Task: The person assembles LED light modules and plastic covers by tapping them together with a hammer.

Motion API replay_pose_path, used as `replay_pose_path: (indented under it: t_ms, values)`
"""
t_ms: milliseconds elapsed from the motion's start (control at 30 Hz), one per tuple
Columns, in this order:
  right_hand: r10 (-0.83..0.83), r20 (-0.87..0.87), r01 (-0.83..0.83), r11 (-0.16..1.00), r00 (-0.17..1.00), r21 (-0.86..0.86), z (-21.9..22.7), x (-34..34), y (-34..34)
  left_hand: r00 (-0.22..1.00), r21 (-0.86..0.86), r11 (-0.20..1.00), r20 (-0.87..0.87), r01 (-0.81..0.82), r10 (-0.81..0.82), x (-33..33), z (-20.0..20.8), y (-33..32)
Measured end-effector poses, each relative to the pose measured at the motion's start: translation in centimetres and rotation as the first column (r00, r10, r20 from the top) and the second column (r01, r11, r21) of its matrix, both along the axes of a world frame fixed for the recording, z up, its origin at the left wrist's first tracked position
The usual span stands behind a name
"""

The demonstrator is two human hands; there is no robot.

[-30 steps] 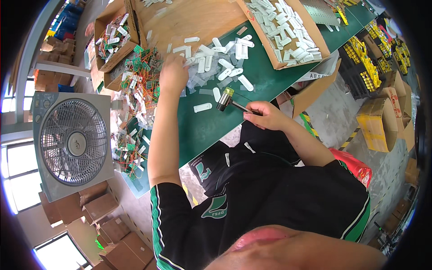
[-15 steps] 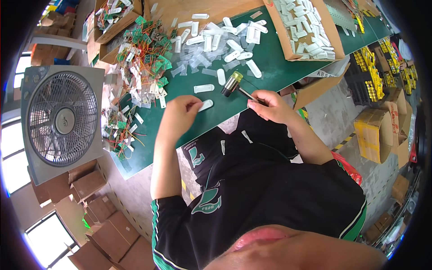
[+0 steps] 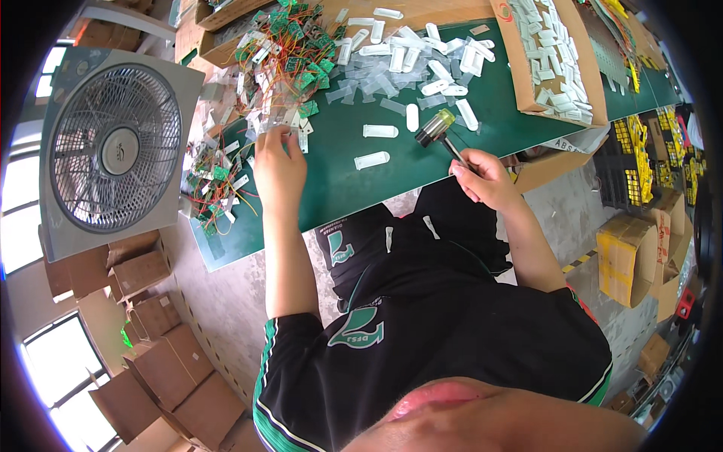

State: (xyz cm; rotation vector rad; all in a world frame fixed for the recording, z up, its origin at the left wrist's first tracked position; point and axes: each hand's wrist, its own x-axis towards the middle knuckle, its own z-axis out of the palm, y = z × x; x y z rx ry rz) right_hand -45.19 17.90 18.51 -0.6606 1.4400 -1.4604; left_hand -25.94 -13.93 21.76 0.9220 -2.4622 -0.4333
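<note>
My right hand [image 3: 486, 181] is closed around the thin handle of a small mallet [image 3: 437, 128], whose head has a clear yellow face and a black face. The mallet head is held over the front part of the green table. My left hand [image 3: 280, 166] reaches to the near edge of a heap of green circuit boards [image 3: 305, 75] with red wires and white tabs. Its thumb and fingers look apart, though the fingertips are partly hidden. Between the hands, a white plastic casing [image 3: 372, 160] lies flat, with another white casing [image 3: 380, 131] just beyond.
More white casings and clear plastic pieces [image 3: 376, 71] are scattered at the back of the green table [image 3: 331, 188]. A cardboard box [image 3: 520, 83] of white parts stands at the back right. A grey fan [image 3: 119, 151] is at the left, and cartons [image 3: 177, 365] are stacked below it.
My left hand has let go of the white casing, leaving it on the table, and moved left to the circuit-board heap. The right hand still holds the mallet. The whole view has shifted.
</note>
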Motion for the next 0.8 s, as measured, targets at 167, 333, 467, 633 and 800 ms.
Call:
replay_pose_path:
  t_ms: [167,333,467,633,800]
  values:
    - [0.007,-0.015,-0.006,0.999,1.0,0.038,0.4,0.0,-0.3,0.991,0.083,0.996,0.131,-0.027,0.016,0.8,-1.0,0.6]
    - [-0.004,-0.029,0.005,0.999,1.0,0.045,0.4,0.0,-0.4,0.996,0.201,0.978,0.078,-0.054,0.039,0.9,-1.1,0.7]
    - [-0.015,-0.036,0.017,0.999,0.999,0.044,0.3,0.1,-0.3,0.991,0.454,0.883,0.109,-0.12,0.078,1.3,0.4,1.5]
    - [-0.01,-0.041,0.012,0.999,0.999,0.043,0.3,0.1,-0.2,0.988,0.392,0.911,-0.031,-0.129,0.153,2.1,0.4,0.8]
    - [-0.004,-0.061,0.005,1.0,0.998,0.016,0.1,-0.1,-0.1,0.97,-0.02,0.994,-0.218,-0.112,0.105,1.5,0.2,-3.4]
